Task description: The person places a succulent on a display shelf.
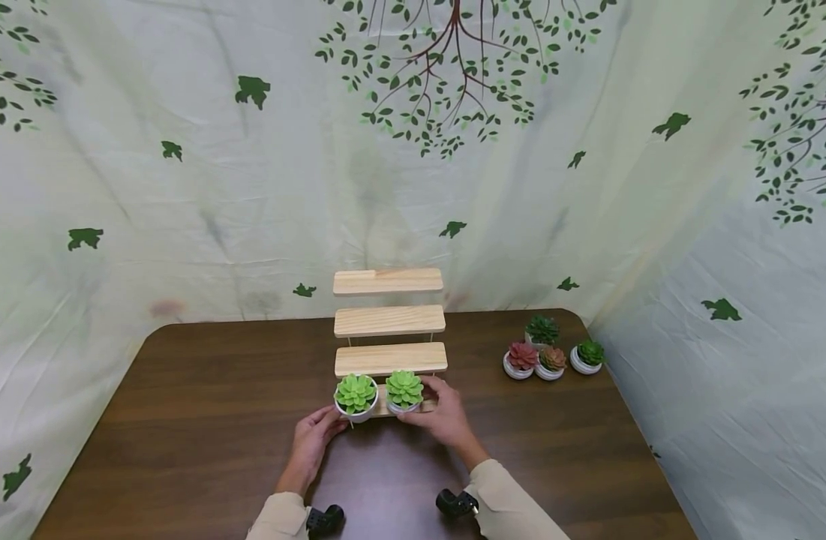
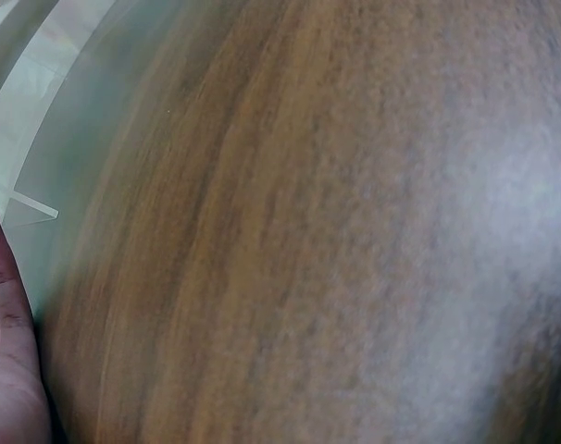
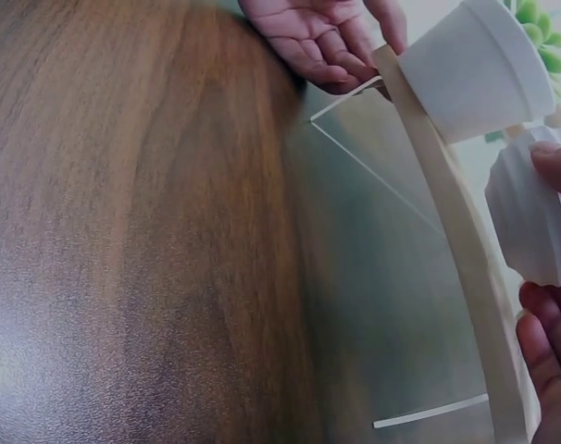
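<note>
A tiered wooden stand (image 1: 389, 360) rises in front of me. On its lowest shelf (image 1: 382, 406), a bright green potted succulent (image 1: 355, 391) sits at the left end in a smooth white pot (image 3: 475, 69). My left hand (image 1: 311, 441) grips that end of the shelf, its fingers beside and below the board in the right wrist view. My right hand (image 1: 445, 415) holds a second bright green potted succulent (image 1: 404, 389) by its ribbed white pot (image 3: 532, 213), at the shelf's right part. Whether this pot's base touches the wood, I cannot tell.
Several potted succulents stand at the table's right: a dark green one (image 1: 542, 330), a red one (image 1: 521, 357), a reddish-brown one (image 1: 552, 359) and another green one (image 1: 590, 353). A leaf-printed curtain (image 1: 372, 195) hangs behind the brown table (image 1: 237, 405).
</note>
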The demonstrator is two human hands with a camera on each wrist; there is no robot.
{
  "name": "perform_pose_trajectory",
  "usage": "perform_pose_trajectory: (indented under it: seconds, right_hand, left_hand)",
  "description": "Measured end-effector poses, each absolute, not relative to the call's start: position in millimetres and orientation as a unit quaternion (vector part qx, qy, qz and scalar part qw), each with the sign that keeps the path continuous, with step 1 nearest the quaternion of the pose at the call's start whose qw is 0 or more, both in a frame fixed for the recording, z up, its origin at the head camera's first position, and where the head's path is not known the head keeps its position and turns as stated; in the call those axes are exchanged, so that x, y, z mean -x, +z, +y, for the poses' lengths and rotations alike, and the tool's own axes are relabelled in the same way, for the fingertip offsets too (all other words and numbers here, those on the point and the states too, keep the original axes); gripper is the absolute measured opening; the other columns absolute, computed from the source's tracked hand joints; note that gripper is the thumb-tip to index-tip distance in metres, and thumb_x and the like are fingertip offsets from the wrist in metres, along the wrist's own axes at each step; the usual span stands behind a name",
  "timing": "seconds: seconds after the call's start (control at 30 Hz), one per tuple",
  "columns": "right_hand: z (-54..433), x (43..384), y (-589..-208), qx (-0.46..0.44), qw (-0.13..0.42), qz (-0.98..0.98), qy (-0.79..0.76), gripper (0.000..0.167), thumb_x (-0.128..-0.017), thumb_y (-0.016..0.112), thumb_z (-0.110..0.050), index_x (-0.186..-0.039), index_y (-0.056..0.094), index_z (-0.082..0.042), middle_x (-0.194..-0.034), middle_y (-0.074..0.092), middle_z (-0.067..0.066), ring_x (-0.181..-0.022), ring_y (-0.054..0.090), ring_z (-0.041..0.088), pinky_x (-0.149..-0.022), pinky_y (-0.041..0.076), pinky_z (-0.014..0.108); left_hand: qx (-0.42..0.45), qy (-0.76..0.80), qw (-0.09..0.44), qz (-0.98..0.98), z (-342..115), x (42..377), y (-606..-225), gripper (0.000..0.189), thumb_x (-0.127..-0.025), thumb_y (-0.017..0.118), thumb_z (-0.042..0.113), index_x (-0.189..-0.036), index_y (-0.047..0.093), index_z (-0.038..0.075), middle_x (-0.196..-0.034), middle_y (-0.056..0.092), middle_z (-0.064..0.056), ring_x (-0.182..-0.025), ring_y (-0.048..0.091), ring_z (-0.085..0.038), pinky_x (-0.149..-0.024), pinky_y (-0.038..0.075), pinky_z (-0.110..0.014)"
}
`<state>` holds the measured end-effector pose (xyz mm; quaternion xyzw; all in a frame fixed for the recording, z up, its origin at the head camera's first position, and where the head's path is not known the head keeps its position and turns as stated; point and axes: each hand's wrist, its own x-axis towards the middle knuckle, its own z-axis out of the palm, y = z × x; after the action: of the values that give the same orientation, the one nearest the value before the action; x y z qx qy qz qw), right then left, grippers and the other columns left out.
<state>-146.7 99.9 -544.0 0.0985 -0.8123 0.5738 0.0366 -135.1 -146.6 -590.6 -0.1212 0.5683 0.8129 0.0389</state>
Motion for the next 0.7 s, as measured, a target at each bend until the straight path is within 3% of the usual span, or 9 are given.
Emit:
perform_pose_trajectory:
  seconds: [0.23,0.7]
  right_hand:
    - [99.1,147.0,-544.2,-0.113,0.041,-0.828,0.548,0.063,-0.063,0.089,-0.013,-0.117,0.062,0.001,-0.109,0.064,0.012,-0.096,0.062,0.026,-0.087,0.052,0.034]
    - [99.3,147.8,-545.2,-0.126,0.04,-0.844,0.52,0.063,-0.065,0.089,-0.018,-0.119,0.062,-0.001,-0.109,0.064,0.008,-0.096,0.06,0.021,-0.085,0.052,0.035]
  left_hand:
    - [0.134,0.802,0.039,0.581,-145.8,136.4,-590.1,0.011,-0.096,0.056,0.003,-0.097,0.066,0.0,-0.082,0.068,0.003,-0.076,0.064,-0.008,-0.074,0.056,-0.022]
    - [0.122,0.808,0.042,0.575,-145.5,135.5,-589.4,0.013,-0.096,0.055,0.003,-0.092,0.067,0.005,-0.081,0.068,0.004,-0.076,0.064,-0.007,-0.074,0.055,-0.021]
